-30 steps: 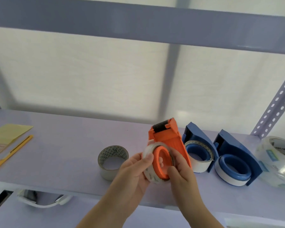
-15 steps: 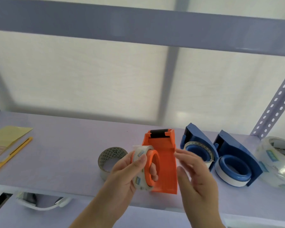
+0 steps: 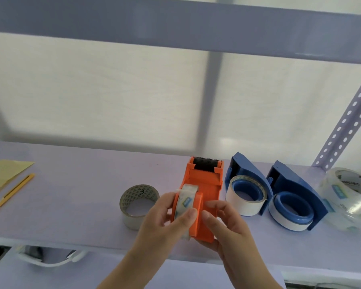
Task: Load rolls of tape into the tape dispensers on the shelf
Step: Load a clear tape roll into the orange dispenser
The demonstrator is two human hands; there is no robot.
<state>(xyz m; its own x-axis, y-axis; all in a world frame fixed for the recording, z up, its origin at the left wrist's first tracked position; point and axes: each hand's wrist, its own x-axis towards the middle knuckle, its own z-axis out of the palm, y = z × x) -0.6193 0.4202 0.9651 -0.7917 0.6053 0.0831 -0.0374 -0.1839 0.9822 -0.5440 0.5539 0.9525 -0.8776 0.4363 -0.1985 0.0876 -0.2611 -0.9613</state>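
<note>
An orange tape dispenser [image 3: 206, 184] is held above the shelf's front edge, its black cutter pointing away from me. A clear tape roll [image 3: 184, 202] sits on the dispenser's orange hub, seen edge-on. My left hand [image 3: 165, 224] grips that roll, thumb across its near rim. My right hand [image 3: 225, 228] holds the dispenser body from the right and below. Two blue dispensers, one [image 3: 245, 176] just right of the orange one and one [image 3: 296, 188] further right, each carry a white roll. A loose patterned-core tape roll [image 3: 139, 205] stands left of my hands.
A large clear tape roll [image 3: 350, 197] lies at the far right by the perforated shelf post [image 3: 346, 119]. A yellow paper [image 3: 6, 172] and a yellow utility knife [image 3: 10, 192] lie at the far left. A white object [image 3: 50, 259] sits on the lower shelf.
The dispenser has turned from side-on to cutter pointing away. My right hand let go half a second ago and now holds the body again. The roll stays on the hub.
</note>
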